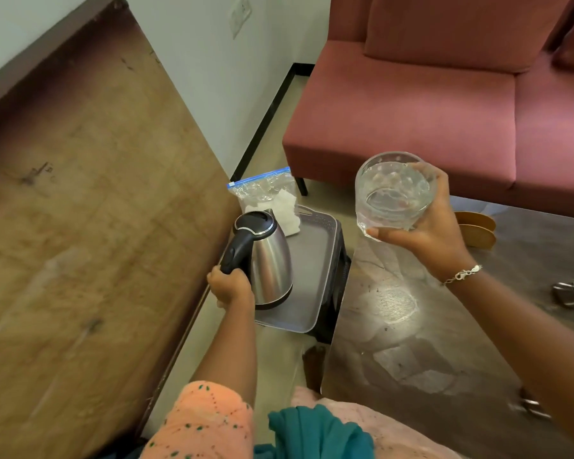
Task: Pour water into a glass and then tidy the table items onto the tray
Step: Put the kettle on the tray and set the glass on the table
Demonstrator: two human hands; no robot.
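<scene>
We record the left hand point(231, 287) clenched round the handle of the kettle point(272, 260). The kettle stands upright at the near left corner of the grey tray point(312, 253), close to its rim. The tray sits in the narrow gap between a wooden panel point(80, 210) and the table point(428, 342) edge. The right hand point(426, 235) grasps the glass point(393, 193), which holds water, above the table. A zip bag point(264, 190) overlaps the tray's far rim. A sofa point(411, 104) stands beyond.

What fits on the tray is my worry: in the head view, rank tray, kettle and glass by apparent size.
1. tray
2-3. kettle and glass look alike; the glass is held nearer the camera, so I can't rank them.
</scene>
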